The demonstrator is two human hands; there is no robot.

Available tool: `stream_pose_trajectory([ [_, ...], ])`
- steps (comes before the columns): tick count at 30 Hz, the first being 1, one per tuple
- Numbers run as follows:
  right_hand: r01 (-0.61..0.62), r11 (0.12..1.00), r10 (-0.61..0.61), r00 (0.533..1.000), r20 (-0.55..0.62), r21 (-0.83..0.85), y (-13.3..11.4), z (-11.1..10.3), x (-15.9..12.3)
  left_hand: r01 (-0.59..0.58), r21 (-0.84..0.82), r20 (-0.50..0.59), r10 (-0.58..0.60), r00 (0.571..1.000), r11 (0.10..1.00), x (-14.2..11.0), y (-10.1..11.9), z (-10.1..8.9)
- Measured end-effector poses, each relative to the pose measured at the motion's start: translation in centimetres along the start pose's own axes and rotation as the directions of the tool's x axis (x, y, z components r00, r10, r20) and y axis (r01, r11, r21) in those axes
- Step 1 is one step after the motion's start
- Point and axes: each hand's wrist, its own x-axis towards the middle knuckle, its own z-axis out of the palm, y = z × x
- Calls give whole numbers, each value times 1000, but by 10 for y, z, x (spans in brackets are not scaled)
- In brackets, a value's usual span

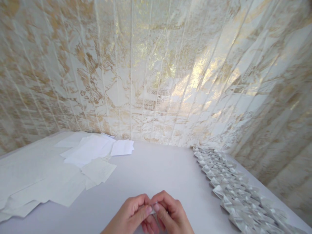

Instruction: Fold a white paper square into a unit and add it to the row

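Close together at the bottom middle of the head view are both my hands. My left hand (pixel 136 213) pinches a small whitish piece of folded paper (pixel 153 211) between thumb and forefinger. From the other side my right hand (pixel 169 211) grips the same paper, its thumb beside the left thumb. Most of the paper is hidden behind my fingers, so its full shape does not show. Both hands are just above the pale table (pixel 156 169), near its front edge.
Loose paper sheets (pixel 44 175) overlap across the table's left side, with brighter white sheets (pixel 89 148) and a small stack of paper squares (pixel 122 147) farther back. Rows of folded paper pieces (pixel 239 191) line the right side. A patterned curtain (pixel 146 81) hangs behind the table.
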Motion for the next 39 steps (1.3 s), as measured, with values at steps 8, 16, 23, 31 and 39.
stream_pose_trajectory([
  [8,87,979,-103,992,-77,-187,12,-14,1,-40,17,-103,41,994,999,4,-3,-3],
  [16,91,972,-108,992,-69,-216,14,-16,3,-82,38,-85,85,993,996,3,-5,-11],
  [23,67,941,-88,995,-49,-332,13,-16,3,-83,426,-111,143,983,901,-1,0,-9],
  [31,307,661,-411,911,12,-685,8,-18,4,-29,555,-139,127,982,831,-1,8,-7],
  [39,44,861,-145,976,-161,-507,8,-16,5,-188,353,-228,279,933,916,-1,9,-8],
])
